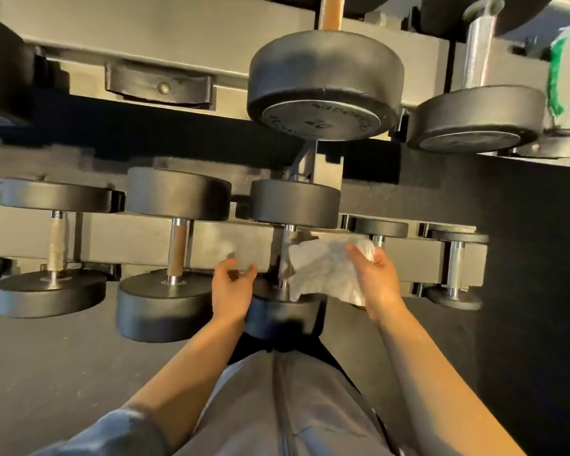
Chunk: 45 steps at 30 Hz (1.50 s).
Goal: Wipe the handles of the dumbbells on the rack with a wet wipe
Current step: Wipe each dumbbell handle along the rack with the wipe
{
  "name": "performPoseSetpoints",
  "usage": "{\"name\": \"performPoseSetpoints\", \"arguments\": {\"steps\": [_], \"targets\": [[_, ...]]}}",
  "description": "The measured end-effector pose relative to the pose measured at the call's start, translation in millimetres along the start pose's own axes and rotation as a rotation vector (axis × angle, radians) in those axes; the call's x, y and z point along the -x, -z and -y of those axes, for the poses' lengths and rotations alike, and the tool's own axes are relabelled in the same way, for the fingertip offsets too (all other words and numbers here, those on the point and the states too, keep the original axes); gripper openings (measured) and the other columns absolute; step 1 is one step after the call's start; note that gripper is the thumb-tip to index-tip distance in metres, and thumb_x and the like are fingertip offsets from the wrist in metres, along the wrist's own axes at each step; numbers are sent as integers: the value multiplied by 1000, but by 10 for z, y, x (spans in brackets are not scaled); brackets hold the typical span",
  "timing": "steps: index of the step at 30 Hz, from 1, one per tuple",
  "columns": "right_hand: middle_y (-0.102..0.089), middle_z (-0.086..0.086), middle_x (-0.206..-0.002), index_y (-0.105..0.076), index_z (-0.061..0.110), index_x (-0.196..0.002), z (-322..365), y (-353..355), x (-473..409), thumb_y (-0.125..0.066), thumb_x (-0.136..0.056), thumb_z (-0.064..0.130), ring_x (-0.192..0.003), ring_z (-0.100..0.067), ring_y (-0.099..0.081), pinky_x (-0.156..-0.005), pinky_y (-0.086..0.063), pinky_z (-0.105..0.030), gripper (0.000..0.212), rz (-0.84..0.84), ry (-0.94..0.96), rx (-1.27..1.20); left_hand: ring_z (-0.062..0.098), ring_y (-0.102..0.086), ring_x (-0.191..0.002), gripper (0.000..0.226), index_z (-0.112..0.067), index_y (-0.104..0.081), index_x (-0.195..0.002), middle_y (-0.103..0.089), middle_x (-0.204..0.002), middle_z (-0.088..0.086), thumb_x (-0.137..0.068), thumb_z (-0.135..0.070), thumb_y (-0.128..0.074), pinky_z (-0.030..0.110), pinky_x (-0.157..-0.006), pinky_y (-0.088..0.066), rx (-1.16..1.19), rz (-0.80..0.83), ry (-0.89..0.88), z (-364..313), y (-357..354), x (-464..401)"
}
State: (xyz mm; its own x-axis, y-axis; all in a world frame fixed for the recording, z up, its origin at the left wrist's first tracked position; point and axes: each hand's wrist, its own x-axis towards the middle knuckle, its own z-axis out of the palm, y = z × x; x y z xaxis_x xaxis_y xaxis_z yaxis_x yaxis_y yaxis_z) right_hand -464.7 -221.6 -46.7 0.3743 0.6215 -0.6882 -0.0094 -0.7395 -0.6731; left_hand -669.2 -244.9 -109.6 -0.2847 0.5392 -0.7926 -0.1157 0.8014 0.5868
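A white wet wipe [326, 271] is gripped by the right hand [377, 281], just right of the middle dumbbell's handle [285, 258] on the lower rack [139, 238]. The left hand [232, 287] is held with fingers loosely spread and nothing in them, just left of that handle. More dumbbells are cradled left and right of it.

The floor [46, 373] was dark grey and matte, rubbery in look, with warm light falling across its near left part. To the right it sank into deep shadow [524, 258], and a dark band lay far beneath the upper tier.
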Motion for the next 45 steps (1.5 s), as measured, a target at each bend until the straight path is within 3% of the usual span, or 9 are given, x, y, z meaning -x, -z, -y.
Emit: {"name": "performPoseSetpoints", "arguments": {"steps": [3,8,12,16,20,25,32,39,45], "targets": [[-59,0,-75,-60,17,-86,-53,37,-210,-61,-92,23,-76,-19,-55,-63,-43,-25,8,-95,81,84,38,-47,-124,55,-16,-45,-134,-48,-135,17,-88,-38,-65,46,-105,-38,-183,-155,107,101,-226,-77],[-59,-7,-79,-59,11,-90,-285,-570,-596,-61,-92,19,-72,-17,-58,-71,-46,-30,8,290,5,215,31,-25,-142,60,-28,-23,-150,-23,-157,7,-97,-44,-47,53,-114,-23,-475,-255,238,387,-664,-125],[-46,3,-110,-67,14,-108,-508,-727,-799,-53,-95,14,-99,-10,-46,-73,-32,4,20,418,246,607,29,-41,-131,46,-29,-44,-139,-40,-148,2,-93,-33,-45,51,-107,-34,-463,-415,135,553,-717,-160],[-59,0,-90,-51,15,-96,-628,-724,-789,-65,-89,27,-81,-17,-54,-65,-38,-16,19,53,314,554,29,-47,-125,41,-29,-51,-131,-46,-141,2,-91,-33,-48,50,-104,-37,-450,-455,131,570,-753,-166],[-53,-11,-122,-39,6,-130,-710,-1093,-1018,-49,-96,40,-112,-25,-52,-79,-32,-23,50,213,7,599,28,-47,-122,35,-27,-55,-126,-49,-137,2,-91,-30,-50,49,-103,-38,-439,-492,93,554,-768,-138],[-61,-16,-121,-52,-3,-119,-599,-1294,-1069,-52,-97,30,-111,-28,-55,-81,-32,-19,39,24,118,378,26,-50,-119,32,-27,-58,-120,-54,-132,-2,-89,-27,-51,48,-100,-39,-414,-527,73,530,-789,-130],[-62,-13,-116,-46,1,-120,-722,-1192,-944,-33,-103,28,-103,-22,-59,-80,-40,-21,34,107,186,376,27,-52,-116,27,-27,-60,-113,-62,-119,-1,-88,-28,-49,49,-98,-41,-411,-520,65,542,-781,-128],[-55,-17,-131,-38,4,-136,-819,-768,-807,-26,-104,32,-117,-31,-54,-87,-39,-29,44,486,130,889,26,-52,-111,24,-24,-61,-109,-63,-111,-1,-89,-28,-50,46,-97,-41,-415,-521,55,536,-788,-112],[-49,-18,-130,-36,3,-129,-653,-1124,-961,-41,-101,30,-109,-24,-50,-89,-41,-26,39,279,61,394,23,-51,-110,24,-26,-61,-110,-62,-110,-3,-89,-27,-49,44,-96,-40,-420,-524,46,547,-791,-115]]}}
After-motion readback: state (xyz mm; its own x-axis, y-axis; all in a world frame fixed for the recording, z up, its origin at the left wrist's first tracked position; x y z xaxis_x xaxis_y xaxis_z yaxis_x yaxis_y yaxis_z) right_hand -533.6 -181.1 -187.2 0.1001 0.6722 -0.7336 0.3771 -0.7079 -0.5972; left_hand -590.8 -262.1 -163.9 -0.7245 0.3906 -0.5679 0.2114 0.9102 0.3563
